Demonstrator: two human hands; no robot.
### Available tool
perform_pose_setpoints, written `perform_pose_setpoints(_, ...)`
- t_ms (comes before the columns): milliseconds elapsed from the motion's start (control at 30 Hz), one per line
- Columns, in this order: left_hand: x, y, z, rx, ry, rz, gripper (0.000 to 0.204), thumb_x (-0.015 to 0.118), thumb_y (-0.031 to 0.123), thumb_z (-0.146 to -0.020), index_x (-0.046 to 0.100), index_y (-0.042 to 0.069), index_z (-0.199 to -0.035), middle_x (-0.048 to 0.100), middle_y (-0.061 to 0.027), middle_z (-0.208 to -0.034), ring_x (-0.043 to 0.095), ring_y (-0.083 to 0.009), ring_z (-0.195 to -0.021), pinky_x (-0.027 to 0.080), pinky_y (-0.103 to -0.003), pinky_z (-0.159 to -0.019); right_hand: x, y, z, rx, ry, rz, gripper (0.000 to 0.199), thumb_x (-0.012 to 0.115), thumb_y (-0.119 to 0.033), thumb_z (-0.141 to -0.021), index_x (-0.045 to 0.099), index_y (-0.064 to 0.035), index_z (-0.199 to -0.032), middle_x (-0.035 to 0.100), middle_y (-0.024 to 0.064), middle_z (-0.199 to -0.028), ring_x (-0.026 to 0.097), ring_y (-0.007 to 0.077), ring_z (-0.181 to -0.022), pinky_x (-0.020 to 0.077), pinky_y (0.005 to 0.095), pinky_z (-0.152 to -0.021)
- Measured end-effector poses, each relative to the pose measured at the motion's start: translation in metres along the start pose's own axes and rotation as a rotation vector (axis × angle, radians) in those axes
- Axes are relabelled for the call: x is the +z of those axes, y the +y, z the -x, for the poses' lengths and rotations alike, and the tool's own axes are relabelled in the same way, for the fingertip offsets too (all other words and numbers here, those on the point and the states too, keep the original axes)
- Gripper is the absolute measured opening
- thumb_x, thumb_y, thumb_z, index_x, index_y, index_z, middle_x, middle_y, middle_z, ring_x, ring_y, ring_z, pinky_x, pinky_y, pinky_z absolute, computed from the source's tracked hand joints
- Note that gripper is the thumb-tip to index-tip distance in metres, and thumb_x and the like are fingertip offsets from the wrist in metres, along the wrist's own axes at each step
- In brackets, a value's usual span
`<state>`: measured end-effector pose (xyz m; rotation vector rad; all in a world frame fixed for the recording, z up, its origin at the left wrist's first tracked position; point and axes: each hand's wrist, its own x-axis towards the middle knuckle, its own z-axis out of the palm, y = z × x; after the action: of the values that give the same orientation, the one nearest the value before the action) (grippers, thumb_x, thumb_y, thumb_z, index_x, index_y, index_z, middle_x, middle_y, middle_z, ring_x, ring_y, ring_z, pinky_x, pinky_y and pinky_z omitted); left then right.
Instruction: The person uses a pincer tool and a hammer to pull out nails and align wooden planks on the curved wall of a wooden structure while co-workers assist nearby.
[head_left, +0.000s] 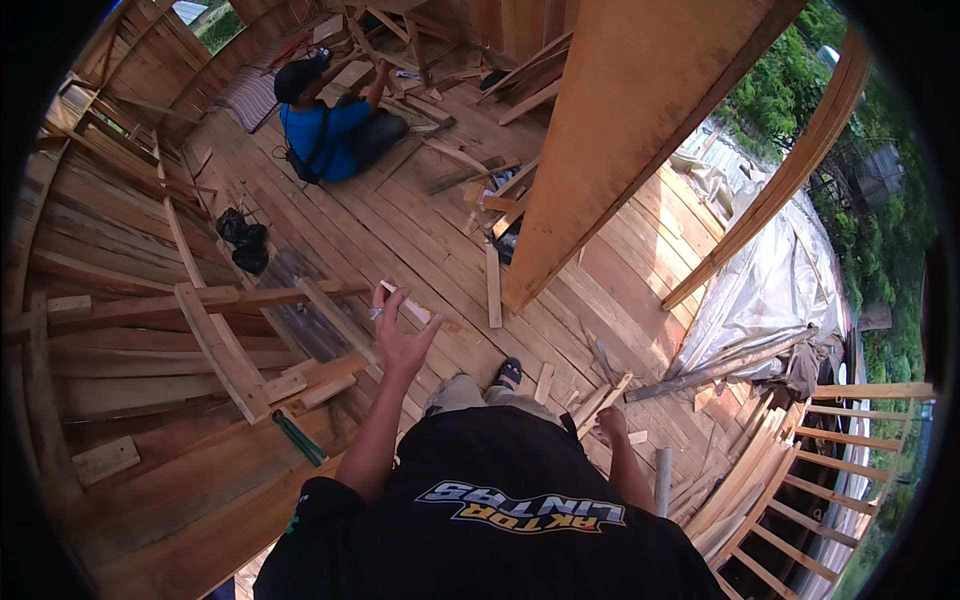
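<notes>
Item 1. Stacked boards (110, 250), far left: laid flat and parallel against the curved timber wall, apparently kept off the walking area. A loose offcut block (104, 459) lies below them.

Item 2. Slanted plank (222, 352): propped across a horizontal rail, tilted, its lower end resting near short offcuts. A green-handled tool (298, 437) lies on the planking just beside it.

Item 3. Black bundle (243, 240): set on the floor boards, well apart from the hands.

Item 4. Seated person in a blue shirt (325, 135), upper left: crouched among scattered sticks, both hands occupied there; not the wearer's own.

Item 5. Left hand (402, 335): raised at arm's length above the floor, fingers curled partly closed. A small pale wood piece (412, 305) is pinched between thumb and fingertips, held up as if for inspection. A thin grey object appears beside the thumb; its kind cannot be told.

Item 6. Sandalled foot (509, 374): planted on the plank floor (420, 230) below the raised hand.

Item 7. Large upright panel (625, 130): leaning steeply, its foot resting on the floor.

Item 8. Right hand (610, 425): lowered at the hip, near loose slats (600, 400); whether anything is grasped cannot be told.

Item 9. Plastic sheeting (770, 280) and railing (860, 440), right: the sheet is draped past the floor edge.
</notes>
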<state>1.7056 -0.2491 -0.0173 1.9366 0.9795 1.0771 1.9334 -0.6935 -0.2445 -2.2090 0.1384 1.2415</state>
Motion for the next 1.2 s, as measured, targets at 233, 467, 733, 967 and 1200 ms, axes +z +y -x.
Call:
perform_pose_setpoints(233, 0.042, 0.006, -0.063, 0.056, -0.044, 0.04, 0.066, 0.09, 0.011, -0.062, 0.058, 0.006, -0.12, 0.045, -0.024, -0.141, 0.047, -0.0394, -0.129, 0.039, -0.045, -0.106, 0.009, -0.031, -0.056, -0.143, 0.094, 0.121, 0.016, 0.067, -0.016, -0.073, 0.071, -0.0009, -0.074, 0.07, 0.0205, -0.085, 0.07, 0.0334, -0.079, 0.0564, 0.0426, -0.073)
perform_pose_setpoints(467, 0.067, -0.039, -0.133, 0.082, -0.116, 0.186, 0.071, 0.086, 0.001, -0.062, 0.051, 0.0, -0.124, 0.031, -0.026, -0.147, 0.044, -0.0352, -0.132, 0.038, -0.041, -0.109, 0.035, -0.095, -0.105, -0.701, 0.097, 1.145, 0.025, 0.076, -0.027, -0.067, 0.074, -0.0049, -0.078, 0.071, 0.0159, -0.083, 0.069, 0.0368, -0.085, 0.056, 0.0475, -0.072)
perform_pose_setpoints(733, 0.105, -0.089, -0.234, 0.342, -0.623, 0.246, 0.073, 0.09, 0.011, -0.063, 0.052, 0.003, -0.124, 0.033, -0.0216, -0.146, 0.044, -0.0331, -0.13, 0.04, -0.043, -0.106, 0.143, -0.145, -0.103, -0.018, 0.142, 0.208, 0.026, 0.055, -0.018, -0.082, 0.073, 0.0001, -0.087, 0.071, 0.0213, -0.095, 0.069, 0.0371, -0.088, 0.0553, 0.0459, -0.078)
perform_pose_setpoints(967, 0.112, -0.06, -0.274, 0.567, -0.963, 0.241, 0.067, 0.091, 0.028, -0.064, 0.059, 0.007, -0.119, 0.04, -0.0289, -0.139, 0.047, -0.0439, -0.127, 0.042, -0.047, -0.104, 0.253, -0.19, -0.065, -0.148, 0.042, 0.384, 0.034, 0.059, -0.028, -0.08, 0.072, -0.0016, -0.096, 0.071, 0.0226, -0.098, 0.068, 0.0361, -0.097, 0.0534, 0.0422, -0.084)
perform_pose_setpoints(1200, 0.119, -0.046, -0.308, 0.639, -1.08, 0.304, 0.061, 0.088, 0.026, -0.068, 0.059, 0.007, -0.118, 0.034, -0.0266, -0.145, 0.05, -0.043, -0.124, 0.044, -0.043, -0.104, 0.236, -0.319, 0.006, -0.273, 0.284, 0.091, 0.034, 0.058, -0.037, -0.088, 0.069, -0.0067, -0.095, 0.071, 0.0197, -0.098, 0.068, 0.0374, -0.097, 0.0529, 0.0458, -0.084)
